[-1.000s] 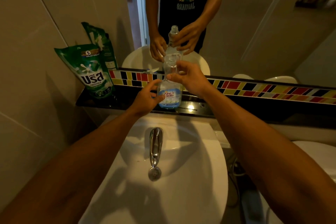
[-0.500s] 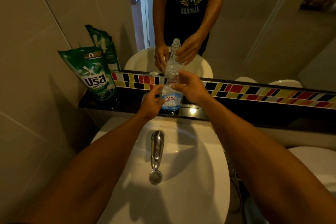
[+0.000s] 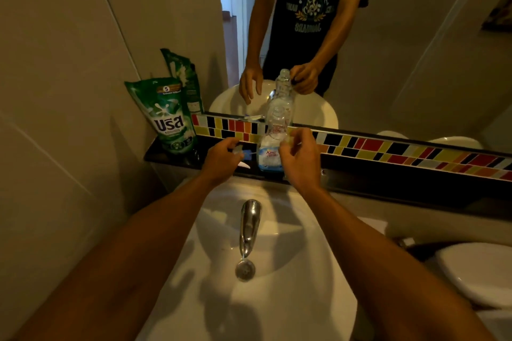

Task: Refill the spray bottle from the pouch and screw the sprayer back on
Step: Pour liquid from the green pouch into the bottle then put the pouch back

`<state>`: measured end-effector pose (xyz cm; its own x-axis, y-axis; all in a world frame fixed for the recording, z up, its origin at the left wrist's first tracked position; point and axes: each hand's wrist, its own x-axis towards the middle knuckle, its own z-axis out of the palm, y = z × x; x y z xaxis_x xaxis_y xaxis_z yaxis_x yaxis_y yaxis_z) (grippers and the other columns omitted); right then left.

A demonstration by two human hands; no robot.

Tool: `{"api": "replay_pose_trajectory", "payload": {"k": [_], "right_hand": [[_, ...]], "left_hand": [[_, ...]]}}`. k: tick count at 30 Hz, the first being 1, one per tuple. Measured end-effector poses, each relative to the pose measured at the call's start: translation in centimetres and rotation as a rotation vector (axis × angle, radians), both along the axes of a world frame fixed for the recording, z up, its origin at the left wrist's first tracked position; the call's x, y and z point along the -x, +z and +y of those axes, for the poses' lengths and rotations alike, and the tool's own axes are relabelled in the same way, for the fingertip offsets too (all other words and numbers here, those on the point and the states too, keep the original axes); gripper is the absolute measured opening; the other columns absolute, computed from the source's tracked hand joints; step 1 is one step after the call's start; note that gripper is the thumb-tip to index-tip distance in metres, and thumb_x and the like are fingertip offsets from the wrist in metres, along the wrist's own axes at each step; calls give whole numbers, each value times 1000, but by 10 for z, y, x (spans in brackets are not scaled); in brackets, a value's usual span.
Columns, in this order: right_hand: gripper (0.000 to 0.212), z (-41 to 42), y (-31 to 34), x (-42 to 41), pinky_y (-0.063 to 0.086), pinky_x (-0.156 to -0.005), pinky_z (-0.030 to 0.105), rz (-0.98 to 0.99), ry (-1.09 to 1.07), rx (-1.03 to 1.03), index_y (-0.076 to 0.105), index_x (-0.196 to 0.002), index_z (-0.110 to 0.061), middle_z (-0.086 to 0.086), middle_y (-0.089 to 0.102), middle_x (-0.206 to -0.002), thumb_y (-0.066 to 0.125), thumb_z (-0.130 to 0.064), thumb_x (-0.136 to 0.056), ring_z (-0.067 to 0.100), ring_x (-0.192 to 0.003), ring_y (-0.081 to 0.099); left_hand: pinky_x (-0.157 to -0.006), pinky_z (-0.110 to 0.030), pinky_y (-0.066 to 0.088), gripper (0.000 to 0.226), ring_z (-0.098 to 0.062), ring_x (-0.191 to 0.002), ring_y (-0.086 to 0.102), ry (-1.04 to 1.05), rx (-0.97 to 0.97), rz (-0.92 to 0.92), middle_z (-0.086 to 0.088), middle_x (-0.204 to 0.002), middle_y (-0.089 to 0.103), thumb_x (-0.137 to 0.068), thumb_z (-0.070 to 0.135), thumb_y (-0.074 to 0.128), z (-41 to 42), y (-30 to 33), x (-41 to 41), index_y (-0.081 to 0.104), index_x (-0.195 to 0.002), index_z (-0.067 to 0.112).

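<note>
Reaching over the sink [image 3: 277,313], the left hand [image 3: 221,158] is closed around the sprayer [image 3: 243,165], while the right hand [image 3: 300,156] curls loosely beside the upright, uncapped spray bottle [image 3: 273,144] on the dark ledge [image 3: 388,183]; I cannot tell if it grips. Farther left along the ledge stands the green pouch [image 3: 169,116], nearest the left hand, which is occupied

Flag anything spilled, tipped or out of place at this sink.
Nothing spilled or tipped. The spray bottle stands upright and open on the ledge; its sprayer is off, beside the left hand, as refilling requires.
</note>
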<state>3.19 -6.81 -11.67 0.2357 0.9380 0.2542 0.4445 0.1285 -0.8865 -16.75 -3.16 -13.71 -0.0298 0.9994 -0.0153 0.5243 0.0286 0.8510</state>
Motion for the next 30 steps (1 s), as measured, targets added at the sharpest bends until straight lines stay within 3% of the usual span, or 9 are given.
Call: {"api": "replay_pose_trajectory", "payload": {"k": [2, 6, 9, 13, 17, 19, 21, 24, 30], "right_hand": [[19, -7, -8, 13, 63, -75, 35, -46, 32, -15, 52, -104, -31, -2, 61, -98, 66, -21, -97, 13, -89, 66], [18, -12, -11, 47, 58, -71, 30, -21, 114, -9, 58, -116, -24, 0, 63, -93, 65, -21, -99, 12, -84, 64], [30, -7, -10, 72, 49, -66, 18, 10, 198, 45, 59, -131, -15, -9, 62, -83, 62, -17, -101, 1, -74, 63], [49, 8, -6, 105, 52, -70, 18, -5, 317, 128, 47, -148, -19, -2, 65, -116, 62, -19, -102, 6, -89, 67], [56, 23, 0, 132, 48, -72, 14, -11, 345, 186, 40, -155, -18, 1, 57, -134, 60, -16, -103, 5, -98, 58], [57, 34, 1, 145, 49, -74, 15, -1, 351, 206, 38, -157, -17, 7, 56, -142, 59, -15, -104, 9, -105, 57], [55, 47, 3, 158, 54, -87, 25, -6, 362, 215, 38, -157, -16, 10, 56, -145, 57, -16, -105, 14, -115, 59], [50, 69, 4, 176, 54, -95, 36, -27, 390, 230, 40, -155, -16, 10, 58, -143, 54, -17, -107, 22, -122, 60], [45, 115, 2, 208, 47, -96, 26, -24, 454, 271, 40, -154, -10, 13, 55, -148, 43, -8, -110, 27, -134, 54]], "left_hand": [[-69, -6, 44, 37, -9, -91, 64, 55, -6, 22, -1, -114, 63, -91, 8, 64, -6, 8, 16, 62, -128, 11], [-93, -32, 48, 45, -27, -119, 60, 137, 5, 66, -12, -133, 61, -90, 13, 66, -21, 25, 56, 59, -134, 11], [-93, -33, 49, 49, -27, -118, 62, 196, 14, 66, -10, -136, 61, -90, 14, 66, -28, 35, 88, 56, -138, 12], [-85, -30, 52, 54, -18, -103, 65, 226, 5, 20, -2, -126, 64, -91, 11, 64, -27, 42, 131, 50, -143, 13], [-102, -43, 51, 59, -26, -122, 61, 234, 3, -37, -7, -139, 60, -89, 11, 64, -19, 46, 163, 48, -145, 20], [-100, -29, 48, 59, -24, -128, 55, 262, 4, -51, -11, -146, 53, -94, 6, 60, -13, 52, 171, 41, -149, 14], [-83, -16, 45, 60, -20, -125, 54, 302, 12, -75, -12, -147, 50, -97, 3, 56, 0, 52, 179, 34, -152, 11], [-85, -23, 44, 68, -26, -135, 47, 339, 28, -110, -15, -154, 41, -98, 6, 56, 21, 46, 190, 22, -157, 15], [-91, -32, 49, 56, -25, -124, 54, 377, 32, -161, -12, -141, 51, -101, 8, 48, 53, 38, 198, 30, -153, 17]]}}
